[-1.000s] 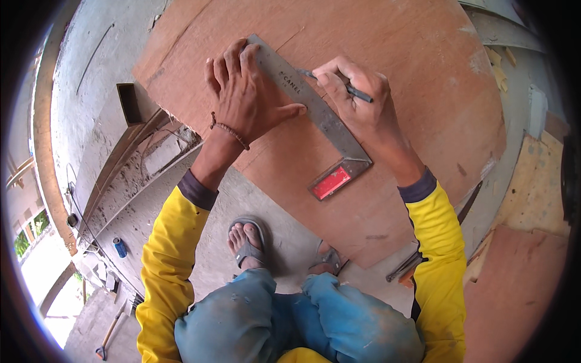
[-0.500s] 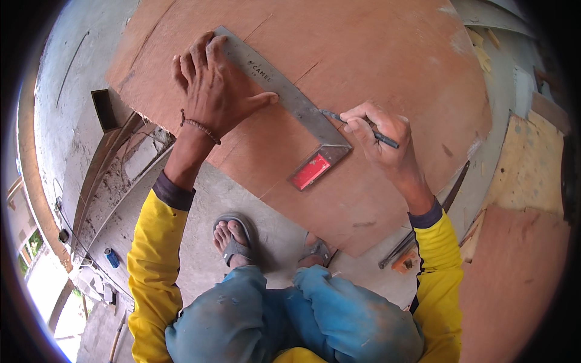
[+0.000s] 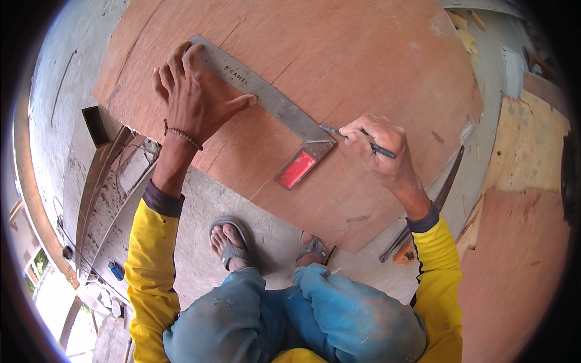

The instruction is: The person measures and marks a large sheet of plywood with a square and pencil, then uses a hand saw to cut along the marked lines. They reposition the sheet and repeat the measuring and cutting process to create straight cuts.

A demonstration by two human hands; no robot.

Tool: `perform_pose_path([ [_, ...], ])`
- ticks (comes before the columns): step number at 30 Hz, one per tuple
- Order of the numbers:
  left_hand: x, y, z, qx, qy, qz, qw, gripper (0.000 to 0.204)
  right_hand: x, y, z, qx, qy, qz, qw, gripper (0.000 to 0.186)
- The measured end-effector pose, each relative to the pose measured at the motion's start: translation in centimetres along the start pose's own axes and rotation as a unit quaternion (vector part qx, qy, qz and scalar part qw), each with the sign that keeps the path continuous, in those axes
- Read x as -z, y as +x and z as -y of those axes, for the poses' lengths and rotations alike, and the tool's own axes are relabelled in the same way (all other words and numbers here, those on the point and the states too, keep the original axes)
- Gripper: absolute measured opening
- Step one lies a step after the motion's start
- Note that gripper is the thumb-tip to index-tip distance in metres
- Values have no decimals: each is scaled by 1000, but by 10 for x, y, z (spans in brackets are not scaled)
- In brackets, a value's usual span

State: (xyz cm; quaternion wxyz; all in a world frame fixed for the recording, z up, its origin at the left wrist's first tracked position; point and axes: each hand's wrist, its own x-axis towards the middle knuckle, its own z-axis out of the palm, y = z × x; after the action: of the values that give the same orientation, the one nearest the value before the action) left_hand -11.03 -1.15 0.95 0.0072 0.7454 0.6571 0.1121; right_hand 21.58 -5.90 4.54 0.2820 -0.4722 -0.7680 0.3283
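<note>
A steel try square (image 3: pixel 266 91) with a red inset in its handle lies on a large reddish-brown plywood sheet (image 3: pixel 387 66). My left hand (image 3: pixel 196 97) holds the square down, index fingertip at the blade's far end and thumb against its edge, other fingers spread toward the board. My right hand (image 3: pixel 381 145) is closed around a dark pencil (image 3: pixel 382 151). The pencil's tip touches the sheet at the blade's outer edge, near the square's corner. Short pencil lines run out from the blade, one of them right at the tip.
Below the sheet are my sandalled feet on concrete. A saw (image 3: pixel 449 181) and an orange-handled tool (image 3: pixel 404 254) lie by the right edge. Plywood pieces (image 3: pixel 514 242) rest farther right. On the left stand a rectangular tube (image 3: pixel 97 126), curved strips and a blue can (image 3: pixel 116 270).
The view has shifted, so sheet, square and hands appear farther left. A short line now shows beside the pencil tip. My left hand stays on the square.
</note>
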Motion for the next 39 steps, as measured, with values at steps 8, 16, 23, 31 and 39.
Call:
perform_pose_path([
  [8, 2, -2, -1, 23, 9, 9, 1000, 121, -7, -18, 0, -53, 161, -82, 982, 33],
  [16, 19, -93, -109, -121, -128, 31, 984, 75, -47, -70, -10, -98, 108, -289, 946, 31],
  [23, -6, -113, -123, -33, -157, 93, 983, 55, -49, -74, 19, -95, 142, -337, 926, 21],
  [31, 52, -194, -50, -7, -135, 64, 989, 59, -39, -65, 45, -106, 158, -364, 912, 27],
  [39, 106, -307, 36, 154, -33, 6, 987, 58, -92, -51, 94, -288, 434, -58, 852, 33],
])
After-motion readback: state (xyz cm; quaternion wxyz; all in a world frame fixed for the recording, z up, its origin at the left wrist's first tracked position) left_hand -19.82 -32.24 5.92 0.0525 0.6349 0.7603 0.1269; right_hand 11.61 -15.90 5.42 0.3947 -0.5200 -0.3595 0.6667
